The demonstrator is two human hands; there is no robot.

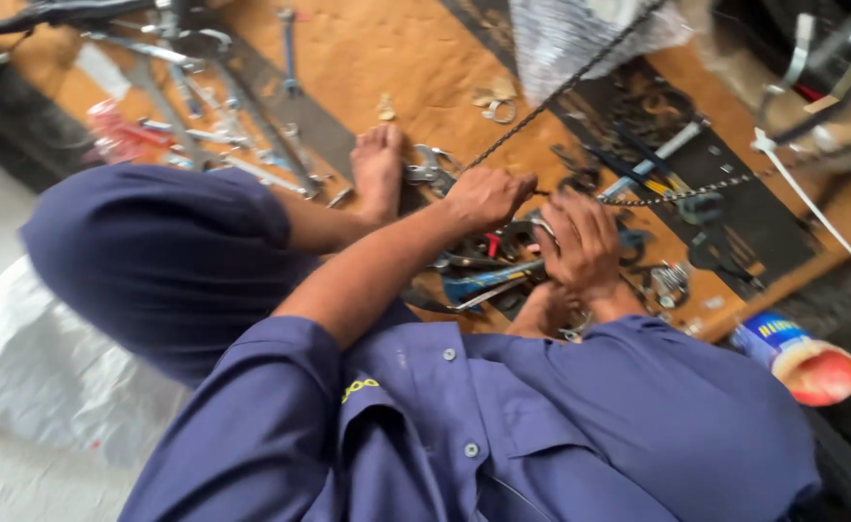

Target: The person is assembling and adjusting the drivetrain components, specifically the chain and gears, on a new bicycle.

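My left hand (488,198) is closed in a fist around a dark bicycle chain (566,85) that runs taut from the fist up toward the top right. My right hand (580,242) sits just to the right, fingers curled on another stretch of the same chain (682,195), which leads off to the right. Both hands work low over a pile of hand tools on a brown board (387,48). My bare foot (377,166) rests on the board just left of the hands. My blue-clothed knee (155,251) and blue shirt fill the foreground.
Wrenches and spanners (203,106) lie scattered at the upper left. Pliers (430,169) and a blue-handled tool (484,280) sit by the hands. A blue can with a red cap (803,362) lies at the right. A white sack (29,367) is at the left, bicycle parts (812,58) at the top right.
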